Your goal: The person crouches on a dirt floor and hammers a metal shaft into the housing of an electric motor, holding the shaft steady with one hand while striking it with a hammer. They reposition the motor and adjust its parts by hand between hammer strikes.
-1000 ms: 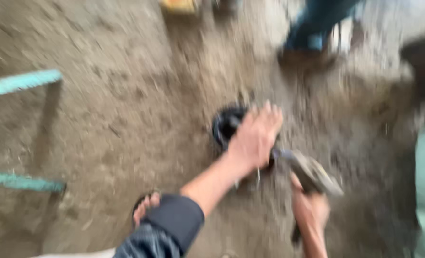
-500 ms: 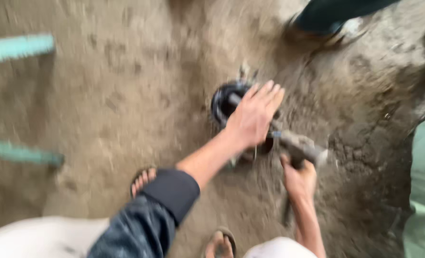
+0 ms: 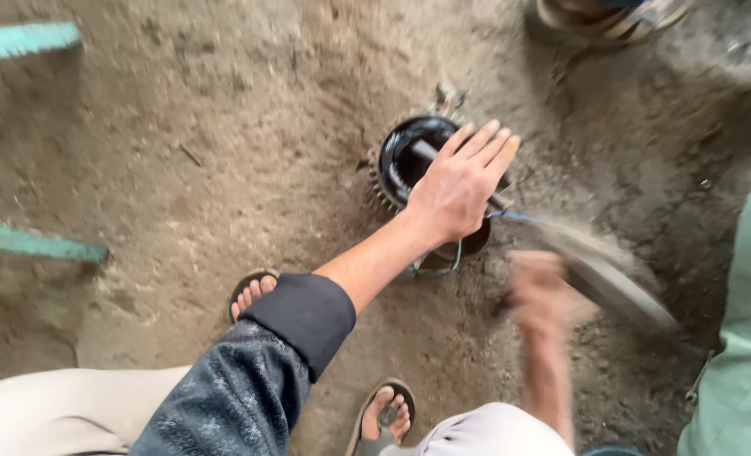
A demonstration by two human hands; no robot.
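My left hand [image 3: 460,190] presses flat on a round black metal part with a toothed rim [image 3: 409,165] that lies on the dirt floor. A thin dark rod [image 3: 426,154] runs under my palm across the part. My right hand [image 3: 542,295] is blurred in motion and grips a hammer [image 3: 612,279], whose head is a streak just right of the part. A bit of blue wire [image 3: 519,218] shows beside the part.
My sandalled feet [image 3: 253,291] [image 3: 384,418] stand on the dirt floor [image 3: 223,127]. Teal bars [image 3: 25,38] [image 3: 33,245] lie at the left. Another person's shoe [image 3: 603,17] is at the top right, and a green garment [image 3: 742,338] fills the right edge.
The view has tilted down and closer. My right hand with the hammer has swung, now blurred. My left hand stays on the black part.
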